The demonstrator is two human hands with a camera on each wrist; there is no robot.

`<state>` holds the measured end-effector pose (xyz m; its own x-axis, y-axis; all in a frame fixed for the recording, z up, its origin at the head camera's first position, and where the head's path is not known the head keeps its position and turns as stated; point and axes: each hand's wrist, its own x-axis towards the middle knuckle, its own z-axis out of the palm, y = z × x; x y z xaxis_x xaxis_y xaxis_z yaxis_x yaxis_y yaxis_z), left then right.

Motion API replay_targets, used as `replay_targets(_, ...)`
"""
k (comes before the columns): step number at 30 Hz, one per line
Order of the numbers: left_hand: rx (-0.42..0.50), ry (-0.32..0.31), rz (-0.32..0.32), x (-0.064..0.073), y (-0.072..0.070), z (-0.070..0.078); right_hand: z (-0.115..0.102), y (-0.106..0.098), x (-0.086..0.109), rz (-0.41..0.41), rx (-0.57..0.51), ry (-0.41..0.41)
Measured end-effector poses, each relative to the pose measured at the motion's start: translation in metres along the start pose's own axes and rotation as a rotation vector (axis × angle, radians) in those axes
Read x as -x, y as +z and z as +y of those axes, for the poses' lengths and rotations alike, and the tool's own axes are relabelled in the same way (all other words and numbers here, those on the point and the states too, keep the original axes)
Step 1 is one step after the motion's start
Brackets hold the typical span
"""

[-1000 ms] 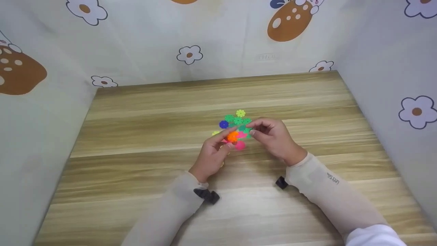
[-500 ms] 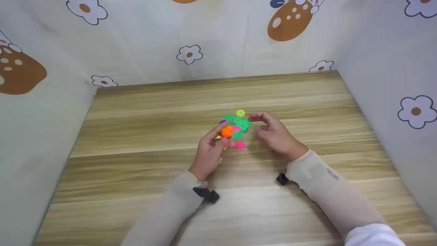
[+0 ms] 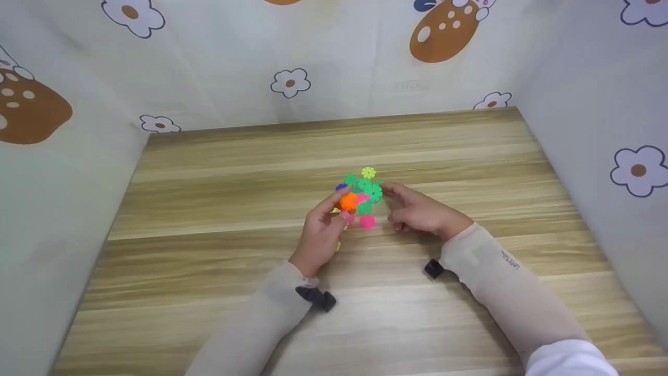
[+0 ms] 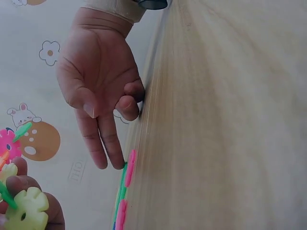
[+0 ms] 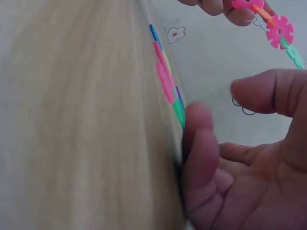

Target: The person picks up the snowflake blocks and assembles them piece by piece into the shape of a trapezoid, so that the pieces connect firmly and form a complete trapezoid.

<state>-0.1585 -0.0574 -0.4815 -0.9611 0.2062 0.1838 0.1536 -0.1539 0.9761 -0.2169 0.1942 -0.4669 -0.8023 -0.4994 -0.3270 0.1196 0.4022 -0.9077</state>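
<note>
My left hand (image 3: 324, 235) pinches a cluster of joined plastic snowflake discs. In it are an orange disc (image 3: 348, 201), a pink disc (image 5: 280, 32), a green disc (image 3: 374, 192) at the right end and a yellow disc (image 4: 29, 211) at the fingers. The right hand (image 3: 420, 211) holds nothing. Two of its fingers reach straight down to the loose discs, their tips right at a green disc (image 4: 121, 184) in the left wrist view, while the other fingers curl in. The held cluster hides part of the loose pile in the head view.
Several loose discs lie flat on the wooden table (image 3: 235, 209), among them a yellow disc (image 3: 368, 172) at the back and a pink disc (image 3: 367, 221) nearer me. A patterned wall covering (image 3: 219, 62) rises behind the table and along both sides.
The right thumb and finger, earlier together at a green disc, have come away from it. Its fingers now point down at the pile. The left hand has shifted slightly left with the cluster.
</note>
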Motion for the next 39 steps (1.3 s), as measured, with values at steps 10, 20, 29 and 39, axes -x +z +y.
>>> replay_targets(10,-0.028,-0.001,0.005,0.0005,0.0004,0.001,-0.0048,-0.0037,0.0069,0.161,0.287,0.008)
replay_targets(20,-0.047,0.014,-0.001,0.0005,-0.0008,-0.0004,-0.0041,-0.0026,0.0087,0.12,0.472,0.047)
replay_targets(29,-0.047,0.023,-0.007,0.0004,-0.0014,-0.0004,-0.0049,0.0023,0.0098,0.116,0.537,0.052)
replay_targets(39,-0.042,0.015,-0.004,-0.0005,-0.0017,-0.0017,-0.0078,0.0005,0.0102,0.11,0.324,-0.039)
